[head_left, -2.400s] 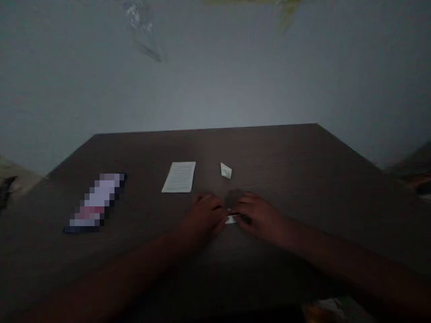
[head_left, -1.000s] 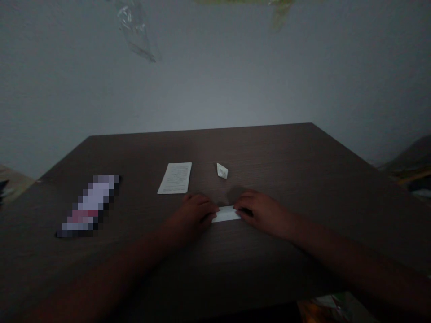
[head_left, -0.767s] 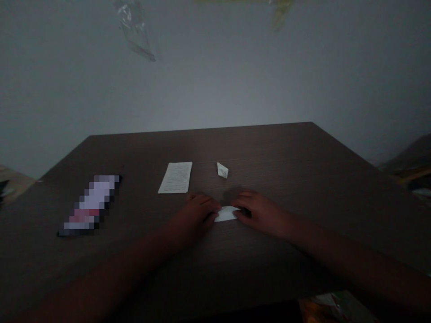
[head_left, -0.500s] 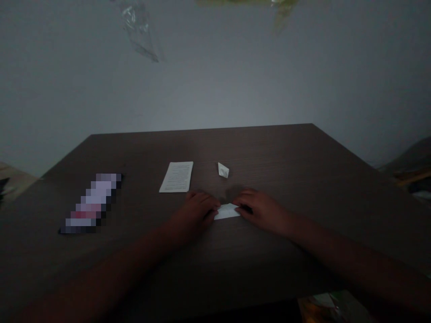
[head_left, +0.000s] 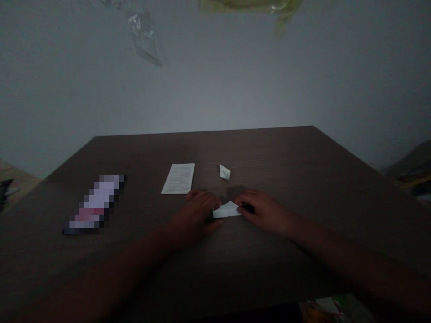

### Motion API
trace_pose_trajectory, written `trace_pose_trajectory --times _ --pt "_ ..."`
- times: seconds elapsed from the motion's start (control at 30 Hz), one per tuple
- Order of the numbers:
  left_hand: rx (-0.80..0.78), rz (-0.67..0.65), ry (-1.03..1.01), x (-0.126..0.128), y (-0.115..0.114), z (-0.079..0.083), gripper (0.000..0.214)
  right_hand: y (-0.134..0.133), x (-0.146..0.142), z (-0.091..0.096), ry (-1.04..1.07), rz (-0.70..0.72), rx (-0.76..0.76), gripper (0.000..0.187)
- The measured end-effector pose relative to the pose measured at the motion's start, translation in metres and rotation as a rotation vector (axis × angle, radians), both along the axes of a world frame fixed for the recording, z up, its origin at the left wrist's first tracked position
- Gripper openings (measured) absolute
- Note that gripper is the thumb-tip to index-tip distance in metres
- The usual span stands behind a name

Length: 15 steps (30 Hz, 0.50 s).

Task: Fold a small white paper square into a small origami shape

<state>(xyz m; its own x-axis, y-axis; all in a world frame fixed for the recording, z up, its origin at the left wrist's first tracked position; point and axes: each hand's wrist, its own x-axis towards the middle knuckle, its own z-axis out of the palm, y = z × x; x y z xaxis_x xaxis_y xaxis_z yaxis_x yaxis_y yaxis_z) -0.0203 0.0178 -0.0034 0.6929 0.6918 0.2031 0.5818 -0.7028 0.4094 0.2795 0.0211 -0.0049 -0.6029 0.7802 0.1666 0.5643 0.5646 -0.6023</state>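
Note:
A small piece of folded white paper (head_left: 226,210) lies in front of me, with a peak at its top edge and a long straight lower edge. My right hand (head_left: 261,210) pinches its right end between thumb and fingers. On the other side, my left hand (head_left: 198,215) has its fingertips at the paper's upper left edge. Its thumb is stretched out below the paper, apart from the fingers, and the paper's left corner shows in the gap. Just beyond the hands stands a small folded paper piece (head_left: 224,172).
A stack of printed paper sheets (head_left: 179,178) lies beyond my left hand. Farther left is a phone (head_left: 97,202) with a blurred-out screen. The dark wooden table (head_left: 269,152) meets a pale wall (head_left: 215,80). Something colourful (head_left: 323,309) shows below the near edge.
My left thumb has come off the paper and moved down, away from the fingers. The paper's peak shows more. The view has shifted slightly.

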Motion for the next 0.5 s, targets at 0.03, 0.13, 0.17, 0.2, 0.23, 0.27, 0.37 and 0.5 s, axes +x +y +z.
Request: trace_pose_trajectory --times 0.03,0.13,0.17,0.2,0.23,0.27,0.37,0.5 --pt "0.004 0.001 -0.003 0.001 0.0 -0.001 0.024 -0.001 0.0 0.0 0.005 0.004 0.0 0.017" --pt "0.015 0.02 -0.003 0.002 0.001 -0.004 0.019 -0.004 -0.002 0.003 0.017 0.019 -0.005 0.012" --pt "0.017 0.025 0.0 0.002 0.001 -0.004 0.019 -0.005 -0.003 0.004 0.015 0.026 -0.005 0.013" --pt "0.017 0.027 0.005 0.002 0.001 -0.005 0.019 -0.006 -0.004 0.005 0.01 0.036 -0.002 0.018" --pt "0.017 0.029 0.009 0.002 0.001 -0.005 0.02 -0.007 -0.005 0.006 -0.001 0.048 0.004 0.022" --pt "0.014 0.028 0.012 0.001 0.001 -0.005 0.02 -0.007 -0.005 0.006 -0.012 0.06 0.013 0.023" --pt "-0.007 0.035 0.009 0.001 0.003 -0.005 0.02 -0.006 -0.006 0.002 -0.011 0.076 0.05 0.012" --pt "-0.051 0.046 -0.004 0.0 0.004 -0.003 0.02 -0.002 -0.004 -0.006 0.044 0.056 0.062 0.01"
